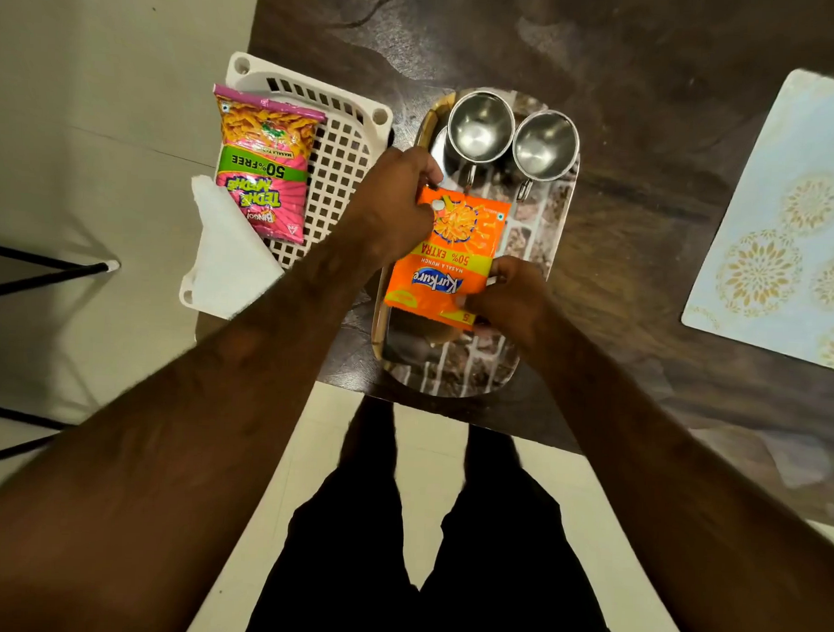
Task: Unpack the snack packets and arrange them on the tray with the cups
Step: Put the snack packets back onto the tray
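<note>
**Home dining table**

A dark, marbled table [651, 64] stands on a pale tiled floor [81, 115]. On it lie a floral placemat [782, 224], a white plastic basket [344, 171] and a serving tray [527, 225] with two steel cups [478, 124]: ordinary household tableware.

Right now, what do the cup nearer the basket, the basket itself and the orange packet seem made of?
Cup: probably polished steel; bright mirror-like reflections inside.
Basket: white moulded plastic, matt, with a regular grid of holes.
Orange packet: glossy printed film, likely plastic or foil laminate; it shows sheen and soft wrinkles.
</note>
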A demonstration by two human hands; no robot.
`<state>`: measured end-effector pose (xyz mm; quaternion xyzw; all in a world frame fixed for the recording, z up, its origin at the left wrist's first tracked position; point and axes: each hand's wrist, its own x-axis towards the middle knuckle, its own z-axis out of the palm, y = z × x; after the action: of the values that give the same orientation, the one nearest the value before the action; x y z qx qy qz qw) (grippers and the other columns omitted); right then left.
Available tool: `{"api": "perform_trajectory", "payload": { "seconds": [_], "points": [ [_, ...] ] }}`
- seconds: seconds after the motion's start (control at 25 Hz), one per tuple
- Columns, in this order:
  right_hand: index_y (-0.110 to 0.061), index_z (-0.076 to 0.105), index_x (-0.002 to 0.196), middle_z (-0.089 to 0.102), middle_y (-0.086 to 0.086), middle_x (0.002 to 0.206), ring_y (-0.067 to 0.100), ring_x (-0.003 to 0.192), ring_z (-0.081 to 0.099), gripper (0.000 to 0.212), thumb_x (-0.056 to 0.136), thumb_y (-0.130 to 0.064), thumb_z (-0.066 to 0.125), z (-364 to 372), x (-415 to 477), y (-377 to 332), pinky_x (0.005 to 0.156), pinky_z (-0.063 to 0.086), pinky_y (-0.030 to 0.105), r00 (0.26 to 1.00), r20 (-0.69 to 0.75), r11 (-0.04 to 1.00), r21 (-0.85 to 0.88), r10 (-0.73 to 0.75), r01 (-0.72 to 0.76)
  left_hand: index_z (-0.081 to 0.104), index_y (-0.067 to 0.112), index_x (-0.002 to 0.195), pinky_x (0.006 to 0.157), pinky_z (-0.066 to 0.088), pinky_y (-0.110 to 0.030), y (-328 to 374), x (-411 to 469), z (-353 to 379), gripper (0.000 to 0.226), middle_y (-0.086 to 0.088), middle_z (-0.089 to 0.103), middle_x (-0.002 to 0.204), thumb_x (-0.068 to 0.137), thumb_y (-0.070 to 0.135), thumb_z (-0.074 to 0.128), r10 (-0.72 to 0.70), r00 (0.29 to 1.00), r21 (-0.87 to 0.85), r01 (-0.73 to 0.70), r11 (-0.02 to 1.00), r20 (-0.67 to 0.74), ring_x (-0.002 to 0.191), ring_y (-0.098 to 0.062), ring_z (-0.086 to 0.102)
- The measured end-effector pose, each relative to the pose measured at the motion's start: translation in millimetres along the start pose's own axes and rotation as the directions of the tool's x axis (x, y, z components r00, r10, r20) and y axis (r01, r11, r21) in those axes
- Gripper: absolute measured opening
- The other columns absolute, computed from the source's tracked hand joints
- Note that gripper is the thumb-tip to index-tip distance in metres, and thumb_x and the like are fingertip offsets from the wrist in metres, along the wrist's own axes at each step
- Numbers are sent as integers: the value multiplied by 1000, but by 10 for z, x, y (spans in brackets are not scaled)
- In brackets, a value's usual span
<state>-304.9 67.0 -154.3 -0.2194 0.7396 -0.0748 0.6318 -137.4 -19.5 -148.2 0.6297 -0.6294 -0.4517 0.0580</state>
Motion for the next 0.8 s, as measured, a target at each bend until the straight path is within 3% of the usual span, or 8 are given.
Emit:
{"api": "perform_trajectory", "payload": {
  "seconds": [0.08,0.2,0.28,0.44,0.6,0.8],
  "points": [
    [-12,63,105,75,18,111,28,77,76,33,86,8,79,-32,34,-20,55,66,36,999,-34,999,-31,-25,24,60,13,115,89,53,-42,16,-79,8,37,-10,52,124,80,4,64,86,995,103,-81,991,-44,109,-25,57],
    [-15,59,111,75,22,118,39,101,78,41,83,5,81,-61,88,-29,79,66,58,991,-95,994,-75,-89,82,60,13,114,86,50,-45,33,-243,43,37,-11,51,123,77,8,64,215,973,260,-187,947,-84,113,-27,52],
    [-18,56,110,75,22,115,42,107,76,44,80,1,83,-59,108,-56,85,63,63,984,-114,986,-111,-140,128,59,18,119,90,46,-44,23,-343,102,43,-8,50,128,76,19,67,249,968,428,-224,876,-4,118,-28,49],
    [-27,49,100,77,15,109,38,99,77,45,78,-11,85,-8,82,-86,85,64,57,976,-122,963,-223,-179,149,52,25,133,100,35,-46,-56,-434,225,59,-7,42,146,77,33,67,235,969,580,-238,779,82,133,-32,40],
    [-27,51,105,78,5,107,25,97,76,42,80,-21,84,8,43,-50,74,56,32,956,-159,900,-404,-246,164,50,26,134,100,35,-47,-95,-447,251,61,-7,41,149,76,36,67,237,968,612,-238,754,84,133,-32,40],
    [-22,54,110,76,6,105,25,95,76,41,81,-14,82,-28,4,-32,83,64,43,959,-138,901,-397,-246,174,48,24,135,101,34,-48,-73,-508,266,65,-7,40,149,76,36,71,220,971,627,-232,744,97,134,-31,40]
  ]
}}
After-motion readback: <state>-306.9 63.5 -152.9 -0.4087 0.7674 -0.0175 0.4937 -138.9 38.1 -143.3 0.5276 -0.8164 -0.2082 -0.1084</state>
